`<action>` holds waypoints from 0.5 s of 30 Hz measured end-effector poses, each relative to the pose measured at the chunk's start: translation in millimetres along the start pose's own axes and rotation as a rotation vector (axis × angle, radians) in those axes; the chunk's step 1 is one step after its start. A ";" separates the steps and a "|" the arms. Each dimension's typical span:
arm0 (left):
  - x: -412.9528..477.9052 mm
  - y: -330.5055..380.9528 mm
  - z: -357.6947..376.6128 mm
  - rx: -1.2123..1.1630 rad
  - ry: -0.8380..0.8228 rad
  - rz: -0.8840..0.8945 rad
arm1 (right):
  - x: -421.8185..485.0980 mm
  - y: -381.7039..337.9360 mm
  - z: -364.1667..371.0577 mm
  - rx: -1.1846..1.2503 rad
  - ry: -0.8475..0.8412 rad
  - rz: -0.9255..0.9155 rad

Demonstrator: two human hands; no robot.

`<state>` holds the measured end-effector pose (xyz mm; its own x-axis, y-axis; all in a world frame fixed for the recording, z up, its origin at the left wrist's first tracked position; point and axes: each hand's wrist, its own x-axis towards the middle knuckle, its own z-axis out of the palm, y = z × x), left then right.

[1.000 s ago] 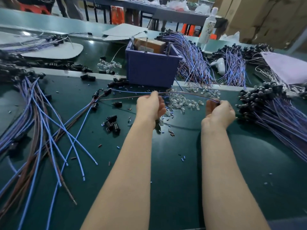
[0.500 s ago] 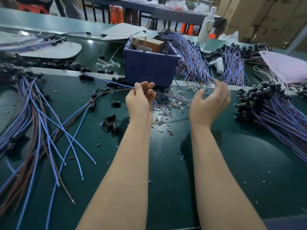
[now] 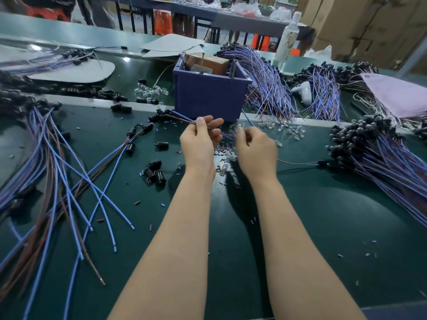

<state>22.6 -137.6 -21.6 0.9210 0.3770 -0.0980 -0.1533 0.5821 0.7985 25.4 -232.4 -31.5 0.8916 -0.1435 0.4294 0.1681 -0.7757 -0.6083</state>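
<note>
My left hand [image 3: 198, 140] pinches a blue and brown wire pair [image 3: 180, 118] between thumb and fingers. The pair runs back left to a black socket [image 3: 154, 117]. Its free ends [image 3: 227, 135] stick out toward my right hand [image 3: 256, 150]. That hand hangs back-up, fingers curled down over a scatter of small clear bulbs [image 3: 288, 130] and cut insulation bits. Its fingertips are hidden, so I cannot tell whether they hold anything. A thin brown wire [image 3: 298, 163] with a black socket lies on the green mat just right of that hand.
A blue bin [image 3: 208, 98] with a cardboard box stands right behind my hands. Loose blue and brown wires [image 3: 57, 172] fan across the left. Loose black sockets [image 3: 154, 174] lie left of my left wrist. A heap of socketed wires [image 3: 369, 148] fills the right. A white bottle [image 3: 286, 40] stands behind.
My right hand let go of the socketed wire it held, opened in the air, then dropped onto the bulb scatter. My left hand rose slightly, still holding the wire pair.
</note>
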 end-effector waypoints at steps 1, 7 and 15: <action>-1.2 -1.6 1.6 0.008 -0.029 -0.024 | -1.3 -3.5 2.9 0.049 -0.046 -0.046; 4.4 3.1 -5.6 -0.016 0.097 0.024 | -2.5 -1.9 4.7 0.070 -0.138 -0.101; 3.4 8.4 -4.8 -0.054 0.173 0.060 | -2.2 1.9 -2.3 0.102 -0.087 -0.059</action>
<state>22.7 -128.0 -18.0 0.8350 0.5278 -0.1558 -0.2291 0.5908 0.7736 22.7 -234.9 -32.1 0.9110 -0.0423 0.4102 0.2594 -0.7144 -0.6499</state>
